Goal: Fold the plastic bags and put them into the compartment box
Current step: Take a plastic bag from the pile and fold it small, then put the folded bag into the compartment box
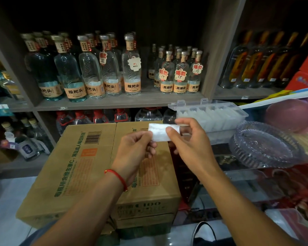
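Fingers of both hands pinch the folded plastic bag just before the compartment box; press creases flat, then slot it upright.

The folded plastic bag is held between the left hand and the right hand, above the cardboard carton. The compartment box sits behind and to the right of the hands, with folded bags in its compartments. The glass dish lies right of the hands, in front of the box. Bottles stand on the shelf behind the carton.
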`<control>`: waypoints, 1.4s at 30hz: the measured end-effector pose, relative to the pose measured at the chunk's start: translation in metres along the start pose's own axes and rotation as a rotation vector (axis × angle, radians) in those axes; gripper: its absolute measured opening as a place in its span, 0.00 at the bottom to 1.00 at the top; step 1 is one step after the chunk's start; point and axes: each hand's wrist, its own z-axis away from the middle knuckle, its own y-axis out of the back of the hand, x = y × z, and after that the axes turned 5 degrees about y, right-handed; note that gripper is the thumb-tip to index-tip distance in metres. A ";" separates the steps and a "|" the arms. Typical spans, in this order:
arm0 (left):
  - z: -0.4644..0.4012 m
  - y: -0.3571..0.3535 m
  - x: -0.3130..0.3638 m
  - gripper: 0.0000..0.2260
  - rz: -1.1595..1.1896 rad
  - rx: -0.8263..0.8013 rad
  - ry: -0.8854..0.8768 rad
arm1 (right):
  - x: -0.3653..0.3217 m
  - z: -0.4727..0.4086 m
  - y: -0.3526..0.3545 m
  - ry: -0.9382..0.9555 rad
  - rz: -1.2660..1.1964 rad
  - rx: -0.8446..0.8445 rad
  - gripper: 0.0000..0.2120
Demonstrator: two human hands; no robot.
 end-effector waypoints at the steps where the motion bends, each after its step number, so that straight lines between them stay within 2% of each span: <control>1: -0.001 -0.001 -0.001 0.11 -0.011 0.014 0.022 | 0.001 0.001 0.005 0.137 0.170 -0.009 0.21; 4: -0.001 -0.007 -0.001 0.12 -0.044 0.026 0.102 | 0.009 0.005 0.018 0.526 0.606 -0.155 0.29; 6: -0.001 -0.013 0.001 0.13 -0.055 0.033 0.158 | 0.015 0.005 0.022 0.640 0.776 -0.195 0.28; 10: 0.000 -0.028 0.006 0.13 -0.023 -0.008 0.275 | 0.022 0.000 0.027 0.763 0.799 -0.057 0.11; 12: -0.003 -0.031 0.011 0.14 -0.018 -0.008 0.275 | 0.022 -0.004 0.034 0.670 0.665 -0.020 0.06; 13: -0.004 -0.032 0.014 0.13 -0.065 0.007 0.222 | 0.021 -0.007 0.039 0.580 0.582 -0.026 0.06; 15: -0.008 -0.031 0.022 0.08 -0.313 0.008 -0.016 | 0.020 -0.012 0.049 0.381 0.445 -0.051 0.04; 17: -0.015 -0.031 0.033 0.18 -0.608 -0.117 -0.268 | 0.018 -0.018 0.057 0.238 0.344 -0.075 0.04; 18: -0.021 -0.033 0.039 0.21 -0.714 -0.194 -0.339 | 0.017 -0.021 0.061 0.191 0.290 -0.087 0.04; 20: -0.033 -0.039 0.051 0.17 -0.826 -0.303 -0.419 | 0.016 -0.027 0.066 0.127 0.195 -0.115 0.03; 22: -0.049 -0.043 0.059 0.09 -0.860 -0.334 -0.453 | 0.016 -0.033 0.070 0.086 0.150 -0.125 0.03; 24: -0.067 -0.046 0.066 0.05 -0.852 -0.329 -0.463 | 0.019 -0.041 0.075 0.075 0.159 -0.085 0.03; 27: -0.095 -0.052 0.077 0.05 -0.809 -0.343 -0.404 | 0.023 -0.056 0.078 0.100 0.279 0.030 0.07; 32: -0.137 -0.064 0.093 0.08 -0.877 -0.420 -0.374 | 0.026 -0.085 0.068 0.100 0.476 0.177 0.05; 42: -0.195 -0.085 0.084 0.05 -1.133 -0.488 -0.446 | 0.036 -0.106 0.051 -0.029 0.640 0.169 0.07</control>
